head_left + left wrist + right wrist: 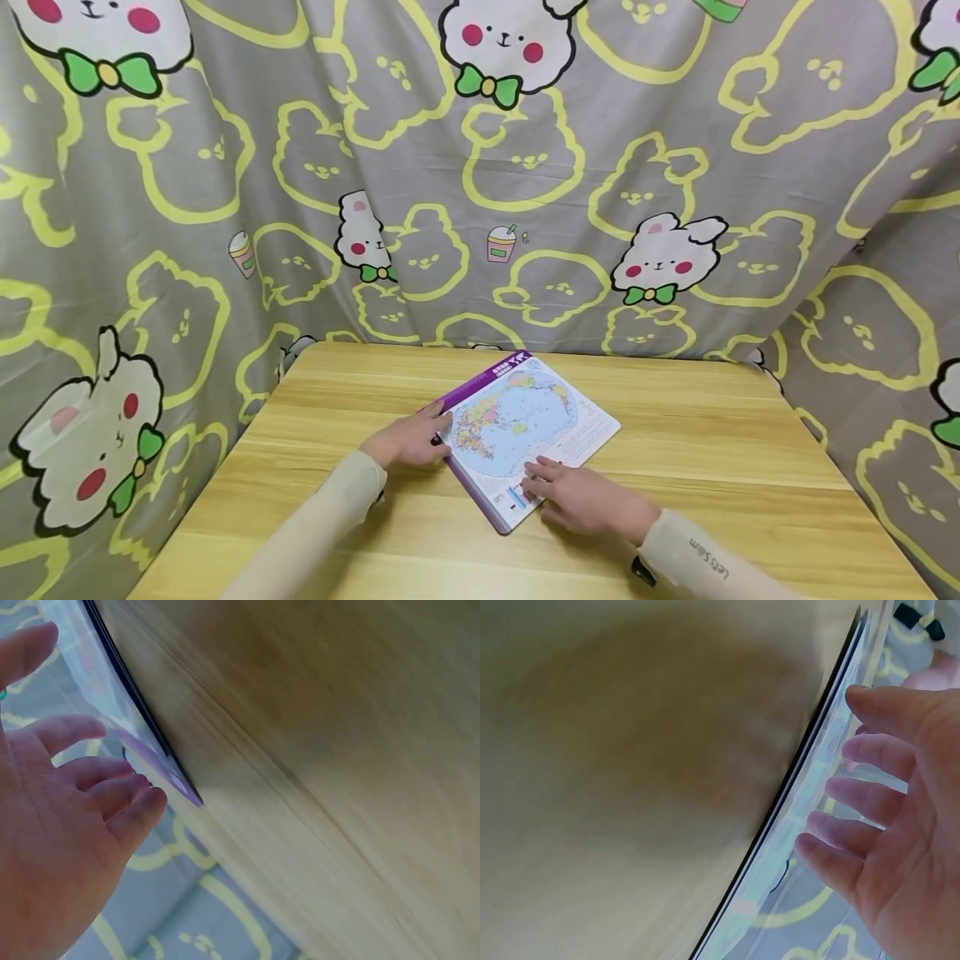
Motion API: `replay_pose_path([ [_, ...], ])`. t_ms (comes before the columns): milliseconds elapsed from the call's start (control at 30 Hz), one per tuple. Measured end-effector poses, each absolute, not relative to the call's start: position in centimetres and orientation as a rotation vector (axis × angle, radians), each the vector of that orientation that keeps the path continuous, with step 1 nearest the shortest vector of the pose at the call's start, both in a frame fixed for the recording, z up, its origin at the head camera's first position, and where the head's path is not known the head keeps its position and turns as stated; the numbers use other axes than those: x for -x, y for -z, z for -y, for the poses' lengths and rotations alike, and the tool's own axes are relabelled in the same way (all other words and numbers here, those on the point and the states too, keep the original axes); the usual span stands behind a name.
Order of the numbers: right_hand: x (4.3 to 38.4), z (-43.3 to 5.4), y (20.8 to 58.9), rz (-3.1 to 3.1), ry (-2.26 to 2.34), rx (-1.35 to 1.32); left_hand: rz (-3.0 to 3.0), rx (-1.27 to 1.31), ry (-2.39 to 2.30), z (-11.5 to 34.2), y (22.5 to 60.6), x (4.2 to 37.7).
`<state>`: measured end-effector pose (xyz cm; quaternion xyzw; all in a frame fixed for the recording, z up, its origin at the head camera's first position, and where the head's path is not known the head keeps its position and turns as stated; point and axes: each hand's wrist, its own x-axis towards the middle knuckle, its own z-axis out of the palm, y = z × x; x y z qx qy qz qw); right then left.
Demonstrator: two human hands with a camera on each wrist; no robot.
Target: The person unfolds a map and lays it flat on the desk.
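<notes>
A flat world map board (517, 417) with a purple header strip lies turned at an angle on the wooden table. My left hand (411, 437) is at its left corner, fingers reaching over the edge in the head view. In the left wrist view that hand's fingers are spread and gently bent beside the board's purple corner (169, 769). My right hand (581, 496) is at the lower right side, fingertips over the printed legend. The right wrist view shows its loosely extended fingers (866, 799) alongside the thin, dark-edged board. Neither hand is curled round it.
The light wooden table (697, 433) spreads out on all sides of the board. Behind and beside it hangs a grey curtain (420, 150) with cartoon rabbits and yellow outlines, reaching down to the table's back edge.
</notes>
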<state>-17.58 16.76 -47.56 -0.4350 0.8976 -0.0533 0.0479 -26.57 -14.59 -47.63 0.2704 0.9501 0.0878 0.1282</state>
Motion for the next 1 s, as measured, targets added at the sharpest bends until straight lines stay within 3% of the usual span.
replay_pose_path([
  [700,16.9,-13.5,48.4,-2.648,0.090,1.616,-2.749,-0.714,-0.245,15.7,48.4,28.1],
  [1000,17.0,-12.8,48.4,-2.643,0.071,1.574,-2.754,-0.750,-0.222,15.4,48.4,28.1],
])
